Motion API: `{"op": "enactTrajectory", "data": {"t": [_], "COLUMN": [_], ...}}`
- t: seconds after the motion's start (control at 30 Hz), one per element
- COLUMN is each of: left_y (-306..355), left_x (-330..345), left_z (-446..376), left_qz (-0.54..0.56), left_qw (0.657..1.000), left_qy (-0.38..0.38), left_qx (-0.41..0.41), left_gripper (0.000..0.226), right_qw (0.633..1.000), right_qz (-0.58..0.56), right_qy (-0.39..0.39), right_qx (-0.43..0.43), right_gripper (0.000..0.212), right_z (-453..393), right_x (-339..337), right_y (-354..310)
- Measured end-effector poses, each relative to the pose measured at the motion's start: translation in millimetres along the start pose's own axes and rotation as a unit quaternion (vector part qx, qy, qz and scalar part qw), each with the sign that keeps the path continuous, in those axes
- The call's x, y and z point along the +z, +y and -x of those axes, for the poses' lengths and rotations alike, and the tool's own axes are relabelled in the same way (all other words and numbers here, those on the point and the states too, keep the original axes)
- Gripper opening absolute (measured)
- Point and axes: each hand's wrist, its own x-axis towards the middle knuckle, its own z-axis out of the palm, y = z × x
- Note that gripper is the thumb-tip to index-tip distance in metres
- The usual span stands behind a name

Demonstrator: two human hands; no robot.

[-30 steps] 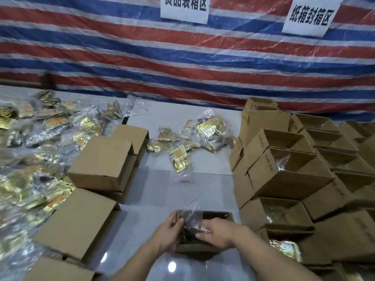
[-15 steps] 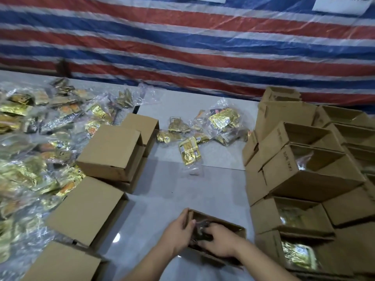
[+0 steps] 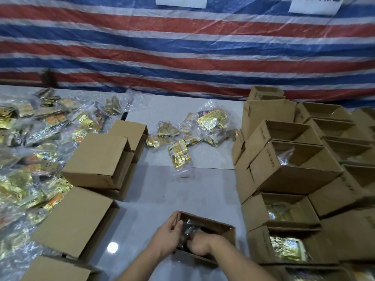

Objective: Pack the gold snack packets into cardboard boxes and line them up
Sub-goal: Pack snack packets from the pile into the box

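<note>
Both hands work at one small open cardboard box (image 3: 211, 226) that stands near the front edge of the grey table (image 3: 194, 195). The left hand (image 3: 168, 234) lies on the left wall of this box, with its fingers curled over the rim. The right hand (image 3: 199, 245) reaches down inside the box and presses on a bag in clear plastic (image 3: 187, 227); whether its fingers are closed on the bag I cannot tell, because they are hidden in the dark inside.

On the near right, open boxes with gold packets inside (image 3: 284, 246) stand in rows, touching each other, and further right and behind them are more open boxes (image 3: 294, 159), some stacked. On the near left, several closed cardboard boxes (image 3: 97, 159) lie flat on the table. Beside them, at the far left, is a large heap of gold snack packets in clear bags (image 3: 30, 151).

In the middle of the table, well apart from the hands, a smaller group of gold snack packets (image 3: 179, 154) lies loose. Behind the table hangs a striped tarpaulin in red, white and blue (image 3: 182, 47), with two white signs (image 3: 312, 5) at its top edge.
</note>
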Motion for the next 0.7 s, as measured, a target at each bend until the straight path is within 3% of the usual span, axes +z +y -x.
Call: {"op": "enactTrajectory", "data": {"t": [0.1, 0.17, 0.27, 0.33, 0.4, 0.43, 0.47, 0.53, 0.7], "left_y": [6, 12, 20, 20, 16, 13, 10, 6, 23], "left_x": [1, 2, 1, 2, 3, 4, 4, 4, -10], "left_z": [3, 3, 4, 4, 4, 4, 5, 4, 16], "left_qz": [-0.06, -0.083, -0.117, -0.137, -0.151, -0.153, -0.154, -0.157, -0.168], "left_qw": [0.998, 0.996, 0.993, 0.99, 0.988, 0.988, 0.988, 0.987, 0.983], "left_qy": [0.009, 0.019, 0.018, 0.014, 0.008, 0.005, 0.004, 0.012, 0.073], "left_qx": [0.009, 0.01, 0.013, 0.017, 0.013, 0.008, -0.002, -0.021, 0.006], "left_gripper": [0.041, 0.035, 0.032, 0.034, 0.036, 0.038, 0.041, 0.049, 0.044], "right_qw": [0.998, 0.988, 0.944, 0.919, 0.917, 0.924, 0.932, 0.945, 0.913], "right_qz": [-0.03, -0.009, 0.034, -0.006, -0.056, -0.083, -0.114, -0.159, -0.219], "right_qy": [0.046, 0.155, 0.328, 0.389, 0.373, 0.338, 0.298, 0.242, 0.322], "right_qx": [-0.02, -0.012, 0.023, 0.068, 0.131, 0.16, 0.171, 0.149, 0.124], "right_gripper": [0.043, 0.041, 0.031, 0.024, 0.022, 0.031, 0.035, 0.022, 0.037], "right_z": [20, 38, 68, 85, 96, 98, 95, 90, 120], "right_x": [-5, -7, -5, -3, 1, 6, 13, 23, -4], "right_y": [4, 13, 35, 51, 62, 65, 67, 67, 52]}}
